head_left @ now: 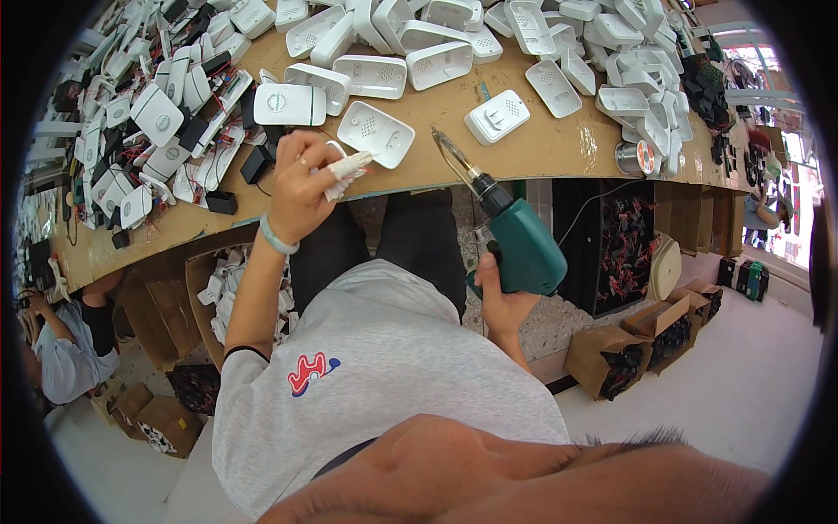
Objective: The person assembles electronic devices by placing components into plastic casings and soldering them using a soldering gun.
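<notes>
My right hand [504, 301] grips the handle of a green soldering gun [525, 244], its thumb at the trigger. The gun's metal tip points up and left over the table's front edge, touching nothing. My left hand [304, 179] is above the near edge with fingers curled in. White wrapping covers one of its fingers. What the left fingers hold, if anything, is hidden. Just beyond them lies an open white plastic shell [375, 134] with its inside facing up. Behind the hand is a closed white casing [290, 105]; another white casing with plug prongs [497, 117] lies to the right.
White shells [441, 65] cover the table's far side and right. At left is a heap of casings, red wires and black parts [166, 131]. A solder spool [635, 158] sits near the right edge. Cardboard boxes [608, 358] stand on the floor. Another person [65, 349] is at far left.
</notes>
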Demonstrator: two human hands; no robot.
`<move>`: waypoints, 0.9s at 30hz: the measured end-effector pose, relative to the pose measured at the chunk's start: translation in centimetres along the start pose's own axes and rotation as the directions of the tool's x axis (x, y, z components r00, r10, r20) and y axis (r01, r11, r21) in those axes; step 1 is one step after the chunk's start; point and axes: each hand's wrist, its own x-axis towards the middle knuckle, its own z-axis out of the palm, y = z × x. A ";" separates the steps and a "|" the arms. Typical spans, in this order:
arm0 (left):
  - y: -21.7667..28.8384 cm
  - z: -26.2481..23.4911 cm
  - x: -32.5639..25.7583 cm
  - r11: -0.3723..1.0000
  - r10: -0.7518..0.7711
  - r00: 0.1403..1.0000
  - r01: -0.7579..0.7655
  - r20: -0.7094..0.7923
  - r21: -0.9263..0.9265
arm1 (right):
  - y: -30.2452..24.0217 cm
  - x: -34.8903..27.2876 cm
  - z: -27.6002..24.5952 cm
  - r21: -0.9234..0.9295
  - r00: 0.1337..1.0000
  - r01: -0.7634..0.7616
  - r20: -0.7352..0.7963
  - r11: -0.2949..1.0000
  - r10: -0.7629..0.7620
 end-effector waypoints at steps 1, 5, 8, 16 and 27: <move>-0.1 0.0 0.9 0.998 0.049 0.998 -0.050 0.037 0.027 | 0.0 0.0 0.1 0.004 1.000 0.003 -0.003 1.000 -0.003; -0.9 1.0 4.2 0.982 0.092 0.980 -0.059 0.177 -0.179 | 0.1 -0.3 0.2 0.001 1.000 -0.007 0.009 1.000 0.007; -2.0 2.8 3.9 0.979 -0.013 0.954 0.073 0.298 -0.192 | 0.5 -0.8 -0.3 -0.025 0.997 0.026 0.069 0.999 -0.024; 1.6 5.3 0.4 0.894 -0.030 0.999 0.010 0.036 0.447 | 0.5 0.2 0.0 0.057 1.000 0.001 -0.009 0.998 -0.001; 2.9 3.9 -0.7 0.974 -0.226 0.969 0.224 -0.097 -0.025 | 1.4 1.6 -0.3 -0.157 0.987 -0.107 0.100 0.982 0.124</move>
